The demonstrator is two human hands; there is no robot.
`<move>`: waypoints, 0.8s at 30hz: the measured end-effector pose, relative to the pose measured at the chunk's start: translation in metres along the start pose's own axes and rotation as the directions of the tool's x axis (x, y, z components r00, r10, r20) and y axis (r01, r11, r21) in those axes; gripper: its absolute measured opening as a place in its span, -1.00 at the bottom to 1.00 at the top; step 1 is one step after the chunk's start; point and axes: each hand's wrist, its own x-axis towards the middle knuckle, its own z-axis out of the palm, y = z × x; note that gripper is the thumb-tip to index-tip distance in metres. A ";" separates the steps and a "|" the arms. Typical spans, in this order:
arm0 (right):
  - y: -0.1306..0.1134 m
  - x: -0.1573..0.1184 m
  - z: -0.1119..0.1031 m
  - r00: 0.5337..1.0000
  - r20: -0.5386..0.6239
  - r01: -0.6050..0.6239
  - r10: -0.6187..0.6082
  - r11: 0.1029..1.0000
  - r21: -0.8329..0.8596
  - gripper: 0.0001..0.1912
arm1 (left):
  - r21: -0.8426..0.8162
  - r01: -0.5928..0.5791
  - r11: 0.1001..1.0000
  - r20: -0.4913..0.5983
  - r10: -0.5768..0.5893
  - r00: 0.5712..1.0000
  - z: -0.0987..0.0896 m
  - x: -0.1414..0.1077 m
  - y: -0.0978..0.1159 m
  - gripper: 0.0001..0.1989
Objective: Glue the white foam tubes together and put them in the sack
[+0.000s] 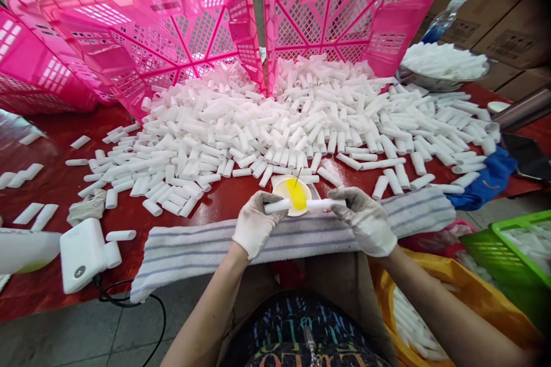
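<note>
My left hand (258, 223), in a thin whitish glove, closes its fingers on a short white plastic tube (276, 206). My right hand (365, 222), gloved too, pinches a second white tube (325, 205) by its outer end. Both tubes lie nearly level, their inner ends facing each other over a small white bowl (282, 188). Bright yellow paste or liquid (297, 192) shows in the bowl and between the tube ends; whether it touches them I cannot tell. A thin stick (298, 172) stands in the yellow. Under my wrists runs a striped towel (185, 252) along the table edge.
A wide heap of white tubes (258, 120) spreads from tipped pink baskets (172, 28) over the red table (129, 200). At left sits a white box (81, 255) with a black cable. A metal bowl (443, 81), yellow sack (473, 292) and green basket (486, 246) are at right.
</note>
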 end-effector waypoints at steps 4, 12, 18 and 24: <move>-0.001 0.003 0.006 0.990 0.078 -0.121 0.121 0.993 -0.009 -0.40 | -0.016 -0.002 1.000 0.075 0.003 0.997 0.009 -0.008 0.007 -0.63; -0.022 -0.010 0.006 0.992 0.061 0.116 -0.109 0.986 -0.120 -0.52 | 0.131 0.034 0.991 0.292 -0.071 0.954 0.010 -0.024 0.022 -0.68; -0.015 0.001 0.003 0.986 -0.014 0.163 -0.166 0.978 -0.130 -0.55 | 0.151 0.028 0.988 0.244 -0.064 0.968 0.006 -0.022 0.022 -0.61; 0.033 0.043 0.021 0.958 0.132 0.269 -0.254 0.956 -0.116 -0.56 | 0.103 0.022 0.994 0.073 -0.030 0.997 -0.011 -0.009 0.007 -0.64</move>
